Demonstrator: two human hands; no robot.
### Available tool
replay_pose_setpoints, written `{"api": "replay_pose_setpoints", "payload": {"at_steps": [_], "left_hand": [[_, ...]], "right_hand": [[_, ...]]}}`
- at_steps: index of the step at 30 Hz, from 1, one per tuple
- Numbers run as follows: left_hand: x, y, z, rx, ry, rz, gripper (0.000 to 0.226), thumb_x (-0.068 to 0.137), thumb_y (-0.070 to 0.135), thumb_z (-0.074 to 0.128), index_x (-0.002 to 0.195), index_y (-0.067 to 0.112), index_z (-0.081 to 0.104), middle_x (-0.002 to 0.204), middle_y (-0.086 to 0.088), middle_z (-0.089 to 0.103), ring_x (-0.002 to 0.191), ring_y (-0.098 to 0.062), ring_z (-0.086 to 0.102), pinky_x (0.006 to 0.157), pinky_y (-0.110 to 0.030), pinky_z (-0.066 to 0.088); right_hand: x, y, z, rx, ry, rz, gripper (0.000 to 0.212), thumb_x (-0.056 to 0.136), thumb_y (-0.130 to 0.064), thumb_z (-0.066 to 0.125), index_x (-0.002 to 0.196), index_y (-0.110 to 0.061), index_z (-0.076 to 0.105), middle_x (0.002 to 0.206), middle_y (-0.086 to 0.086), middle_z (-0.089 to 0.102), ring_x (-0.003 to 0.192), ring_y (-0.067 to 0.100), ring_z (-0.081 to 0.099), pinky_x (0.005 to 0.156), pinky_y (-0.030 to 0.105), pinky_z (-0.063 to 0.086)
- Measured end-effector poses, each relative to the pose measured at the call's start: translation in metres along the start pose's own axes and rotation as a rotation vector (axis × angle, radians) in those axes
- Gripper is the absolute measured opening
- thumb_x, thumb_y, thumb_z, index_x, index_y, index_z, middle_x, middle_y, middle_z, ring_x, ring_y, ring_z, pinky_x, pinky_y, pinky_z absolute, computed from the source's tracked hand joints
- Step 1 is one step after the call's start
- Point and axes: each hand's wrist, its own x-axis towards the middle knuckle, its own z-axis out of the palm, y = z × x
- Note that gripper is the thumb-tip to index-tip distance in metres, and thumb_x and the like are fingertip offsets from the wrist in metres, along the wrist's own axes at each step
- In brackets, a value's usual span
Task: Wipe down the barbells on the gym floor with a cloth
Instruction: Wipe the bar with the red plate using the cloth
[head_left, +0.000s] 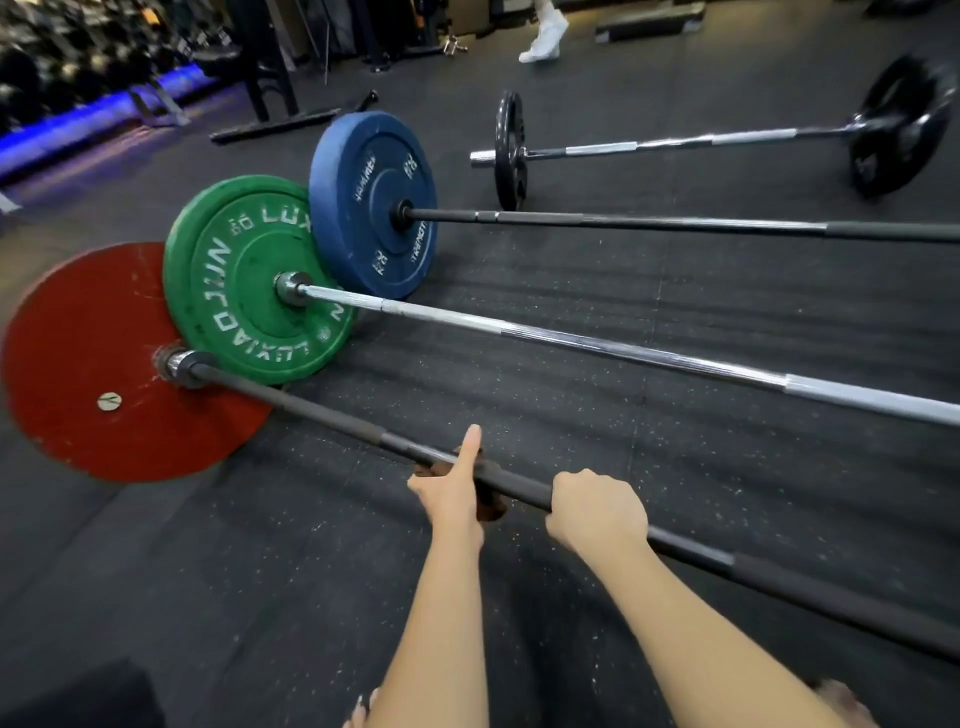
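Note:
Several barbells lie side by side on the black rubber floor. The nearest one has a dark bar (322, 415) and a red plate (78, 364) at its left end. My left hand (454, 488) grips a dark brown cloth (488, 506) wrapped round this bar, thumb stretched along the bar. My right hand (597, 512) grips the same bar just to the right of the cloth. Behind it lie a chrome bar (597, 345) with a green plate (249, 275), a black bar (675, 224) with a blue plate (371, 202), and a bar with small black plates (675, 141).
A rack's black base (270, 124) and a blue-lit dumbbell rack (78, 78) stand at the far left. A person's white shoe (545, 41) is at the back, near a low step platform (649, 23). My bare toes (361, 712) show at the bottom edge.

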Motion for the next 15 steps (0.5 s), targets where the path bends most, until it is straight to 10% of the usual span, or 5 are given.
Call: {"api": "replay_pose_setpoints", "payload": {"at_steps": [10, 15], "left_hand": [[-0.012, -0.028, 0.014, -0.05, -0.121, -0.01, 0.12, 0.06, 0.043, 0.098, 0.152, 0.037, 0.02, 0.125, -0.006, 0.066, 0.106, -0.025, 0.069, 0.096, -0.05, 0.057], [-0.045, -0.042, 0.021, 0.084, -0.12, -0.023, 0.085, 0.07, 0.041, 0.094, 0.129, 0.03, 0.033, 0.122, -0.003, 0.059, 0.102, -0.021, 0.065, 0.088, -0.049, 0.06]], "right_hand": [[0.002, -0.002, 0.003, -0.032, 0.039, 0.001, 0.008, 0.094, -0.024, 0.051, 0.097, -0.021, 0.058, 0.075, -0.003, 0.052, 0.07, 0.023, 0.057, 0.064, 0.033, 0.041], [-0.002, -0.004, 0.001, -0.008, 0.044, 0.011, 0.005, 0.092, -0.02, 0.05, 0.092, -0.02, 0.055, 0.077, -0.003, 0.055, 0.071, 0.022, 0.058, 0.065, 0.033, 0.044]]}}
